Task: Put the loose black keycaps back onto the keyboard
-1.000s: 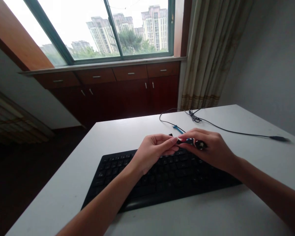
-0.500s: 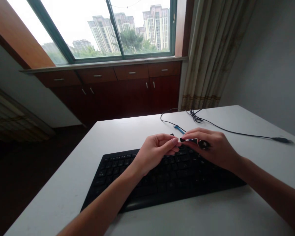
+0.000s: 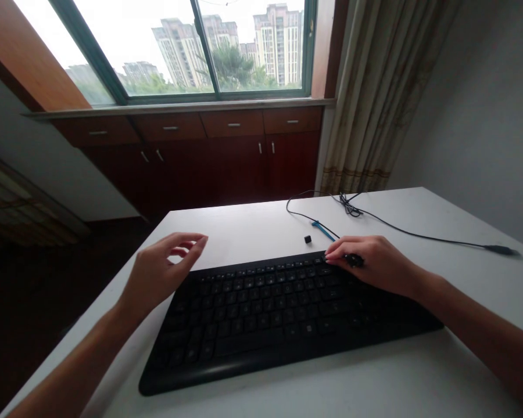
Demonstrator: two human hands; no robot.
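My left hand (image 3: 163, 270) hangs open over the white table, left of a black computer keyboard (image 3: 270, 313), holding nothing. My right hand (image 3: 372, 261) sits at the keyboard's far edge. Its fingers close on a small dark object (image 3: 354, 260), mostly hidden by them, so I cannot tell what it is. Behind the keyboard, a tiny black cube (image 3: 307, 239) stands on the table near a blue plastic strip (image 3: 323, 230).
A thin black cable (image 3: 401, 231) runs across the table's far side, tangled at one spot and ending in a plug (image 3: 501, 250). The white table (image 3: 244, 229) ends at a near-left edge. Beyond it stand dark wooden cabinets (image 3: 230, 162) under a window.
My left hand has moved far to the left, away from my right hand, and opened. The object the hands held between them is no longer in view, and the black cube now shows fully.
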